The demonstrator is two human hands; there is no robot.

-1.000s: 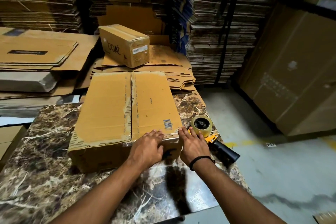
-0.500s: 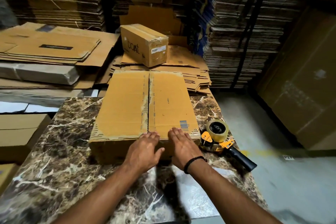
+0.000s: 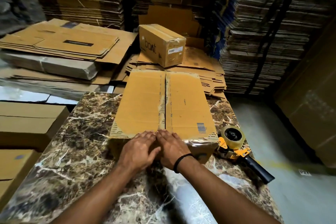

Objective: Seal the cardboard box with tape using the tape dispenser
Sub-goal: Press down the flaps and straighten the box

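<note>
A flat brown cardboard box [image 3: 145, 103] lies on the marble table [image 3: 76, 151] with its two top flaps meeting along a dark centre seam. My left hand [image 3: 139, 149] and my right hand [image 3: 173, 148] press side by side on the near edge of the box, right at the end of the seam, fingers straight. A yellow tape dispenser [image 3: 234, 146] with a roll of clear tape and a black handle rests on the table just right of the box, untouched.
A smaller taped box [image 3: 161, 43] marked "boat" sits on flattened cartons behind the table. Tall stacks of flattened cardboard [image 3: 263, 42] fill the back and right. More boxes [image 3: 27, 123] stand at the left. Grey floor [image 3: 291, 151] lies to the right.
Both hands have slid left along the near edge to meet at the centre seam. The right hand has moved away from the tape dispenser. The box has turned straighter on the table.
</note>
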